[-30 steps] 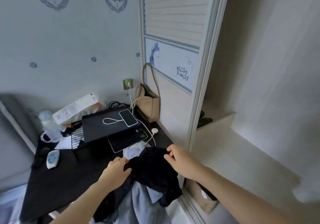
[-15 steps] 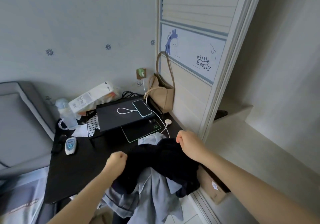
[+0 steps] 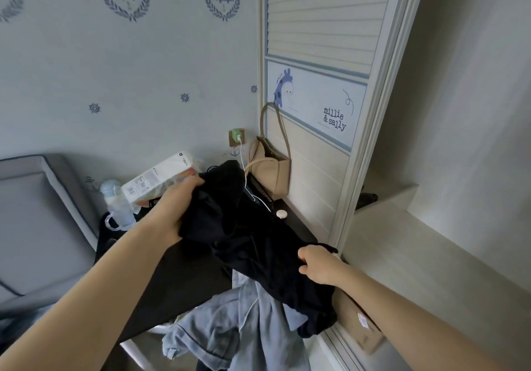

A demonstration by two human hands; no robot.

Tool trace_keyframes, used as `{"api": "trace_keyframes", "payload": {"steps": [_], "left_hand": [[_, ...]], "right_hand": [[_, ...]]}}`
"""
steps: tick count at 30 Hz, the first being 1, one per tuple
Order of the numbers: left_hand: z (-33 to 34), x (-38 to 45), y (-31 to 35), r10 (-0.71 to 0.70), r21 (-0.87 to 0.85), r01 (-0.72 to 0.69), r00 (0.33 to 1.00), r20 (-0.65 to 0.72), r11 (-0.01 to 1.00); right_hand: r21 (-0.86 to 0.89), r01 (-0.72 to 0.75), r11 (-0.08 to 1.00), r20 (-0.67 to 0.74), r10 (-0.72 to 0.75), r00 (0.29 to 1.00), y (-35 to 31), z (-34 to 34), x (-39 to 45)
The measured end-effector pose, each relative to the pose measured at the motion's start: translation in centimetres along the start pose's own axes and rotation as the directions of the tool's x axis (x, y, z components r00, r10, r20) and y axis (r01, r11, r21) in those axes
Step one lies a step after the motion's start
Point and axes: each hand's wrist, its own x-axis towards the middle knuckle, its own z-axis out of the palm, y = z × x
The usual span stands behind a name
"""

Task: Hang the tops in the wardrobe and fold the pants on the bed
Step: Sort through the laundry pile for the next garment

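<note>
We lift crumpled black cloth garment point(image 3: 253, 235); left hand point(image 3: 178, 207) and right hand point(image 3: 319, 265) fingers pinching it. Risk: dragging pale blue cloth garment point(image 3: 230, 330) off dark surface point(image 3: 184, 278).

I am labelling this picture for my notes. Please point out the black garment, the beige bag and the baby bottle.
black garment point(image 3: 253, 238): head view, middle of the dark cloth.
beige bag point(image 3: 274, 174): head view, front of its body.
baby bottle point(image 3: 117, 204): head view, clear body under the cap.

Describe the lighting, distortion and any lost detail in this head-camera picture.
Head view: soft, even daylight, no glare; wide-angle bending bows the wardrobe frame; the black garment, gripped by the left hand and right hand, shows almost no fold detail.
</note>
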Motion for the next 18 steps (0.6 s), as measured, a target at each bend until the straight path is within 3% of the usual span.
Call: {"api": "trace_keyframes", "payload": {"steps": [5, 9, 14, 16, 18], "left_hand": [[2.6, -1.6, 4.3, 0.346, 0.151, -0.372, 0.922, 0.174, 0.916], [6.2, -3.1, 7.6, 0.458, 0.115, -0.497, 0.851, 0.256, 0.860], [13.8, -5.4, 10.9, 0.568, 0.023, -0.595, 0.777, 0.271, 0.803], [17.6, -6.3, 11.8, 0.607, 0.077, -0.661, 0.724, 0.327, 0.747], [21.5, -7.3, 12.4, 0.620, 0.172, -0.723, 0.670, 0.409, 0.669]], "right_hand": [[0.276, 0.068, 0.959, -0.221, -0.006, 0.975, 0.6, -6.1, -3.2], [0.412, 0.096, 0.906, -0.403, 0.087, 0.911, 1.8, -12.7, -8.1], [0.242, -0.012, 0.970, -0.419, 0.116, 0.901, 2.8, -17.5, -15.4], [0.237, 0.103, 0.966, -0.521, 0.037, 0.853, 2.1, -18.8, -18.2], [0.228, 0.262, 0.938, -0.681, -0.039, 0.731, 0.6, -19.9, -20.7]]}}
